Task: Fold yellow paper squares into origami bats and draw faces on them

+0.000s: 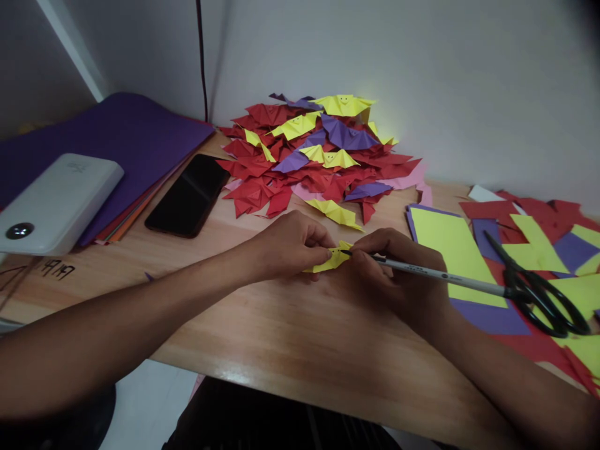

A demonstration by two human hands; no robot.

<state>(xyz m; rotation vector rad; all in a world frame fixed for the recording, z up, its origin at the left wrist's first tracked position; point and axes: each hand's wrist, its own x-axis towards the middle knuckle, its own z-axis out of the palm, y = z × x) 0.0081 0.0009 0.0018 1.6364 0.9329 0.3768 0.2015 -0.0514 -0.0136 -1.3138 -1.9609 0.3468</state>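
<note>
Between the thumb and fingers of my left hand (300, 247) is a small folded yellow paper bat (332, 259), held just above the table. My right hand (403, 262) is closed around a grey pen (450, 279), its dark tip at the bat's middle, where small dark marks show. The pen's far end points right, towards the scissors. Part of the bat is covered by my left fingers. Behind my hands lies a heap of folded paper bats (300, 156) in red, yellow and purple, several with drawn faces.
Black-handled scissors (539, 294) lie at right on cut paper scraps (553, 250), beside stacked yellow sheets (454, 244). A black phone (190, 197) lies left, near a white power bank (60, 200) on large purple sheets (140, 125). The wooden table (262, 337) meets a wall behind.
</note>
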